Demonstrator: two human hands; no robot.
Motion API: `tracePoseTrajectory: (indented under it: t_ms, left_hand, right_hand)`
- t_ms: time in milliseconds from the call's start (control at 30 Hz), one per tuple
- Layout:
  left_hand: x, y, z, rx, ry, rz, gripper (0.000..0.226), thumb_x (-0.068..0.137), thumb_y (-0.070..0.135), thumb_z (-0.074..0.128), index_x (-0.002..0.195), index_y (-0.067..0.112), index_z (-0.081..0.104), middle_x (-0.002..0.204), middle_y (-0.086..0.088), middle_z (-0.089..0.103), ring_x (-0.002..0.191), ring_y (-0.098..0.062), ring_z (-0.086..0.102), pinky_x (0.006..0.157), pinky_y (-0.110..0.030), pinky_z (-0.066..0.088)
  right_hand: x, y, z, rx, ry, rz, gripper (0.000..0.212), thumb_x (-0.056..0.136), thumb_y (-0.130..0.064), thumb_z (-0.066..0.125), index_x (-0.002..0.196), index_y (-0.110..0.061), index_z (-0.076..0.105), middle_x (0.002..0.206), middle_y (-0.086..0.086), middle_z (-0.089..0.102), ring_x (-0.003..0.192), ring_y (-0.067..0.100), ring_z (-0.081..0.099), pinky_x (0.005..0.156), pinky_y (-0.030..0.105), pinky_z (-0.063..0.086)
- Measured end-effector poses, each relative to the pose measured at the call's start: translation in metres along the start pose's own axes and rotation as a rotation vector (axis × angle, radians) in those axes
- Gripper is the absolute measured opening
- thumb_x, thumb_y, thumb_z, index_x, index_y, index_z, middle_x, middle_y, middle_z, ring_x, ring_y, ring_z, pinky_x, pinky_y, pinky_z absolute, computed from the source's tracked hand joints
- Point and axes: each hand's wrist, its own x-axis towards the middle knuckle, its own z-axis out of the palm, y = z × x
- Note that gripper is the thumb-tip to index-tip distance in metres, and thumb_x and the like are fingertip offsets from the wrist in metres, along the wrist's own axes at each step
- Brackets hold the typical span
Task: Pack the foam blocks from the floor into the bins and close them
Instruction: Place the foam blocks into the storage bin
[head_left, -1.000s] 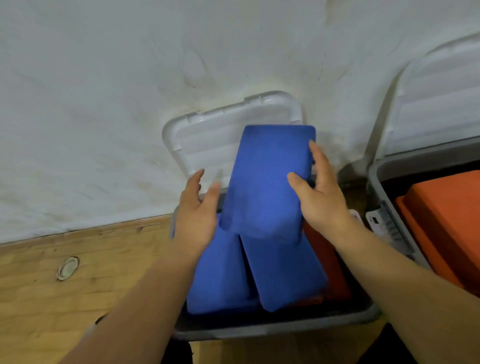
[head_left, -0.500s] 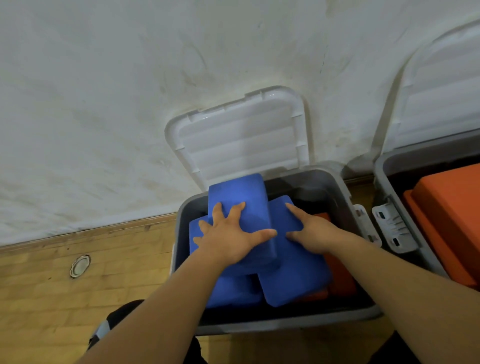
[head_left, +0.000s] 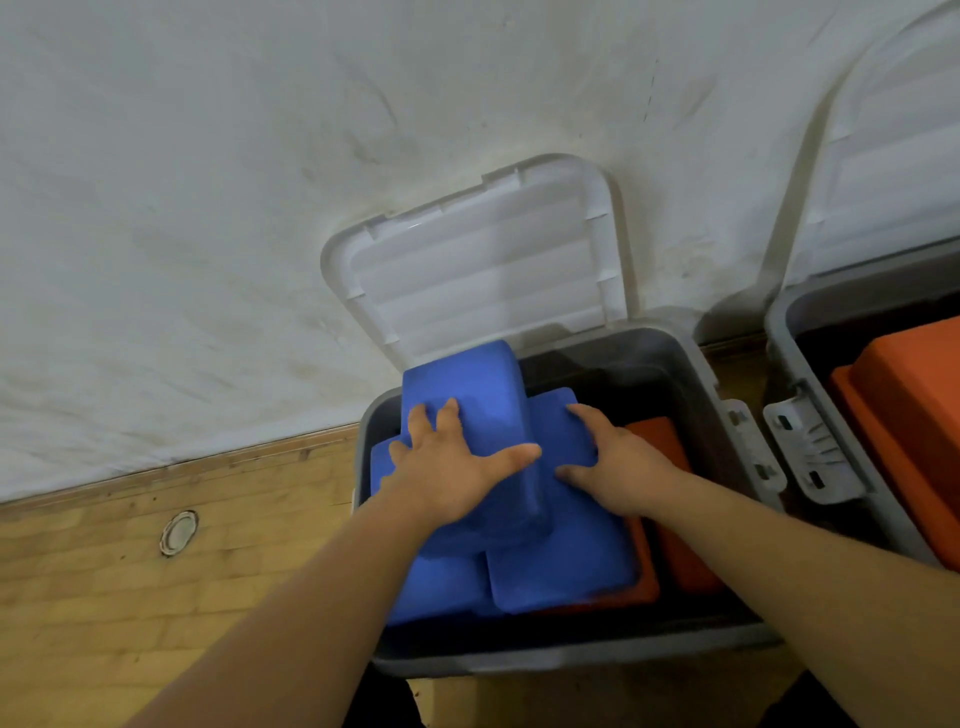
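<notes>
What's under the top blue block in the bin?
A left blue block and a right blue block lie under it, an orange block beneath them. Anything deeper is covered.

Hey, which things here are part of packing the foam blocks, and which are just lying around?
Part of the job: top blue block, pressed by the left hand; lower blue block under the right hand; orange blocks beside them; grey bin, its white lid open; second bin holding a large orange block.
Just lying about: round floor fitting; white wall.

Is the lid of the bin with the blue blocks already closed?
No, the white lid stands upright and open behind the grey bin.
</notes>
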Motion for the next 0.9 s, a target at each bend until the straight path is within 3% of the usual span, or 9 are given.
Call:
tracePoseTrajectory:
  t_ms: [67,233,433,500,667,767,900]
  left_hand:
    - [0.003,0.017,0.008,0.009,0.032,-0.024,0.138,0.048,0.105,0.042,0.158,0.034,-0.001,0.166,0.003,-0.013,0.149,-0.048,0.0,0.115,-0.064,0.024]
    - [0.015,0.035,0.017,0.092,0.064,-0.019,0.118,0.067,0.093,0.05,0.156,0.034,-0.001,0.166,0.002,-0.013,0.148,-0.05,0.004,0.109,-0.064,0.028]
    - [0.026,0.028,0.005,0.095,0.054,-0.032,0.116,0.069,0.091,0.051,0.157,0.033,0.002,0.166,0.003,-0.007,0.148,-0.049,0.009,0.11,-0.063,0.031]
    - [0.025,0.03,0.006,0.097,0.059,-0.03,0.115,0.069,0.091,0.05,0.157,0.034,0.001,0.166,0.004,-0.007,0.148,-0.049,0.009,0.11,-0.063,0.031]
    - [0.015,0.031,0.011,0.081,0.064,-0.026,0.113,0.071,0.089,0.051,0.156,0.036,0.0,0.166,0.005,-0.008,0.148,-0.048,0.009,0.111,-0.064,0.03]
    - [0.01,0.024,0.001,0.101,0.095,0.034,0.111,0.07,0.088,0.054,0.154,0.047,-0.005,0.166,0.006,-0.006,0.149,-0.043,0.011,0.115,-0.061,0.028]
    - [0.01,0.006,-0.01,0.181,0.04,0.078,0.103,0.067,0.093,0.044,0.148,0.061,-0.011,0.165,0.003,-0.01,0.151,-0.039,0.001,0.12,-0.06,0.018]
  right_hand:
    - [0.007,0.008,-0.002,0.031,-0.007,0.012,0.091,0.085,-0.053,0.073,0.155,-0.045,0.016,0.147,0.009,0.046,0.125,0.027,0.053,0.102,0.038,0.047]
    - [0.017,0.024,-0.012,0.068,-0.04,0.045,0.09,0.085,-0.059,0.071,0.153,-0.053,0.013,0.14,0.009,0.045,0.116,0.026,0.056,0.094,0.033,0.048]
    - [0.031,0.02,-0.02,0.038,-0.122,0.08,0.07,0.096,-0.061,0.051,0.151,-0.063,0.006,0.16,0.007,0.023,0.14,0.035,0.036,0.116,0.045,0.035]
    - [0.032,0.02,-0.022,0.125,-0.151,0.069,0.07,0.099,-0.055,0.051,0.153,-0.06,0.007,0.164,0.003,0.013,0.144,0.032,0.031,0.116,0.04,0.034]
    - [0.027,0.027,-0.019,0.213,-0.169,-0.009,0.07,0.101,-0.049,0.053,0.155,-0.056,0.008,0.166,-0.003,0.016,0.147,0.024,0.03,0.117,0.039,0.034]
    - [0.025,0.025,-0.011,0.283,-0.116,-0.016,0.067,0.101,-0.046,0.053,0.155,-0.056,0.012,0.167,-0.002,0.017,0.149,0.022,0.027,0.12,0.041,0.032]
    - [0.023,0.023,0.007,0.334,-0.13,-0.042,0.065,0.103,-0.04,0.052,0.152,-0.059,0.014,0.168,-0.007,0.01,0.155,0.014,0.008,0.126,0.039,0.016]
